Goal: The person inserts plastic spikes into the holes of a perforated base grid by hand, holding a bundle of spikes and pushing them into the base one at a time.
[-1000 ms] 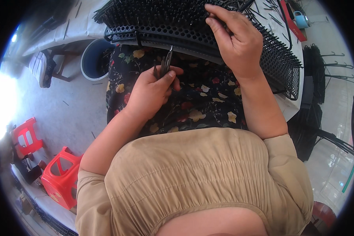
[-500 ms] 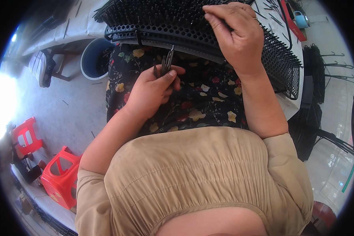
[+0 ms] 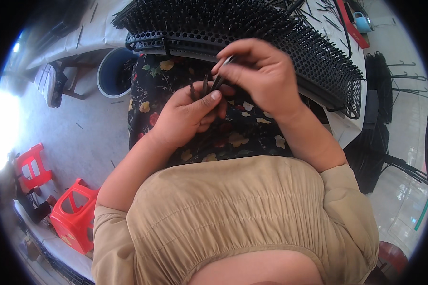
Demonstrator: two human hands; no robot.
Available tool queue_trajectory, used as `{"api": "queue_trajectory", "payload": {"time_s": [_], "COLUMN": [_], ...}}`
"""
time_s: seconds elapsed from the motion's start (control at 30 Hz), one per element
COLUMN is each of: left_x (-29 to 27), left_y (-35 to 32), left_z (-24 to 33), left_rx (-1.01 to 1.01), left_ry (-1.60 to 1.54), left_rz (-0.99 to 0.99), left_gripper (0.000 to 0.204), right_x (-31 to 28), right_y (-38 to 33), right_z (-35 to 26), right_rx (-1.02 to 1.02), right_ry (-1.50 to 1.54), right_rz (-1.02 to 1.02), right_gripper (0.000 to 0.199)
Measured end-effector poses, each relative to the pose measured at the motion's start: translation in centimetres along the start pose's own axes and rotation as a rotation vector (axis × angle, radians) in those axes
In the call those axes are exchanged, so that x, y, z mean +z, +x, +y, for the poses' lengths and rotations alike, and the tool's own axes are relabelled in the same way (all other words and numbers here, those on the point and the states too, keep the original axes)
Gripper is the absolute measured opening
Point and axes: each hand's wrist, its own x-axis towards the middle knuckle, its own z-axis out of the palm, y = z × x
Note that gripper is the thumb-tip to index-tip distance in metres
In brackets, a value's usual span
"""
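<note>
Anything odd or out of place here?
Slightly untidy: loose dark sticks lie scattered on the white table cover beside the perforated black rack, whereas those inside stand densely packed. A few dark slivers also litter the floor. No spill or damage is evident.

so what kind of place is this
Probably a small workshop for handwork, though the pictures can't confirm it. A perforated black rack is packed with thin black pieces, similar ones lie loose on the white-covered table, and the left hand holds several dark slivers.

Two red plastic stools at lower left, a light-blue mug upper right
</note>
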Motion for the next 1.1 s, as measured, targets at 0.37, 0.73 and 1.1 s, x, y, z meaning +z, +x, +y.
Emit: {"api": "queue_trajectory", "payload": {"time_s": [0.37,0.73,1.1], "left_x": [-0.8,-1.2,-1.2], "left_y": [0.9,0.8,1.0], "left_z": [-0.9,-0.3,-0.1], "left_rx": [0.027,-0.047,-0.062], "left_ry": [0.156,-0.047,-0.128], "left_rz": [0.257,0.237,0.246], "left_gripper": [0.023,0.02,0.016], "right_x": [-6.9,-8.6,-9.5], "right_y": [1.7,2.1,2.6], "right_z": [0.2,-1.6,-2.6], "right_rx": [-0.588,-0.622,-0.627], "right_ry": [-0.532,-0.605,-0.663], "right_rz": [0.337,0.085,-0.042], "right_gripper": [0.02,0.02,0.021]}}
